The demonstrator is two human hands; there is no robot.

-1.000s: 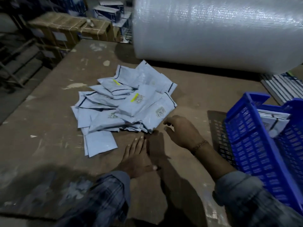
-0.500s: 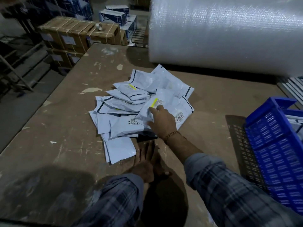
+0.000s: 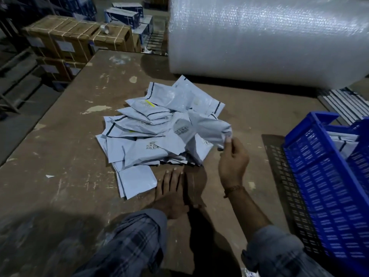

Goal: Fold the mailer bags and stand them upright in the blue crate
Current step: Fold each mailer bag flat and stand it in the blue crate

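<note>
A loose pile of pale grey mailer bags (image 3: pixel 143 136) lies on the brown table (image 3: pixel 60 176). My right hand (image 3: pixel 232 162) pinches the corner of one mailer bag (image 3: pixel 201 128) and holds it lifted over the pile's right side. My left hand (image 3: pixel 171 194) rests flat on the table just below the pile, fingers straight. The blue crate (image 3: pixel 323 188) stands at the right, with a few folded bags (image 3: pixel 343 142) upright inside it.
A big roll of bubble wrap (image 3: pixel 269 37) lies across the back of the table. Strapped cardboard boxes (image 3: pixel 75 39) are stacked beyond the table's far left corner. Stacked flat sheets (image 3: pixel 343 102) sit behind the crate.
My right hand reached onto the pile, took one bag and has lifted it toward the right. My left hand stays flat on the table.
</note>
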